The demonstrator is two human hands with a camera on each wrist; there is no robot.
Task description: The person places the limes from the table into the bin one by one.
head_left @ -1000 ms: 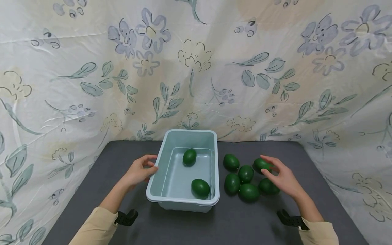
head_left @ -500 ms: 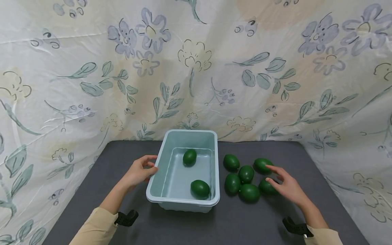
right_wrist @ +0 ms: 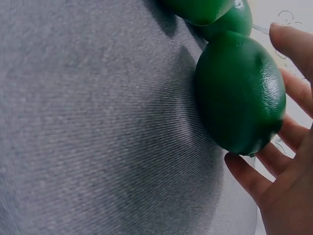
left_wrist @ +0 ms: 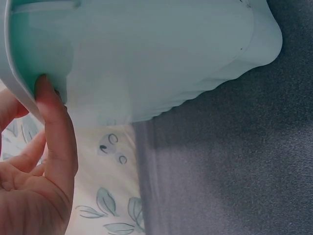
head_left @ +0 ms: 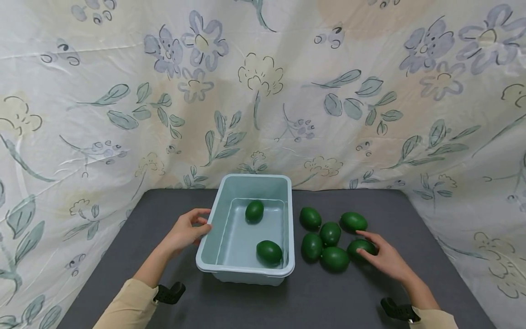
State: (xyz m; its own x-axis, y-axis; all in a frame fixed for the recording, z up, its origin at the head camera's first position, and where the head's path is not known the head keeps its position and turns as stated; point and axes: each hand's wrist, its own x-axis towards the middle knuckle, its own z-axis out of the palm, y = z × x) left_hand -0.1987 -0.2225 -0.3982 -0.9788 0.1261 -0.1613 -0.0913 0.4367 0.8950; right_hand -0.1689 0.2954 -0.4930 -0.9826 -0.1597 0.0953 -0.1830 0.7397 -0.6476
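Note:
A pale blue-green plastic bin (head_left: 246, 270) stands in the middle of the head view with two dark green limes in it, one (head_left: 255, 211) toward the back and one (head_left: 269, 252) near the front. My left hand (head_left: 186, 233) pinches its left rim between thumb and fingers; the left wrist view shows the thumb (left_wrist: 57, 132) along the wall. Over on the right, my right hand (head_left: 388, 261) is spread around the rightmost near lime (head_left: 361, 249). In the right wrist view its fingers reach behind and under this lime (right_wrist: 239, 93), while the thumb (right_wrist: 293, 44) stands off it.
Several more limes lie in a loose group between the bin and my right hand, including one at the back (head_left: 353, 222) and one at the front (head_left: 334, 259). The dark grey table (head_left: 328, 301) ends at a floral curtain (head_left: 263, 114).
My right hand has moved off the back lime, toward me and slightly right, and is now at the nearer lime. The left hand and the bin have stayed put.

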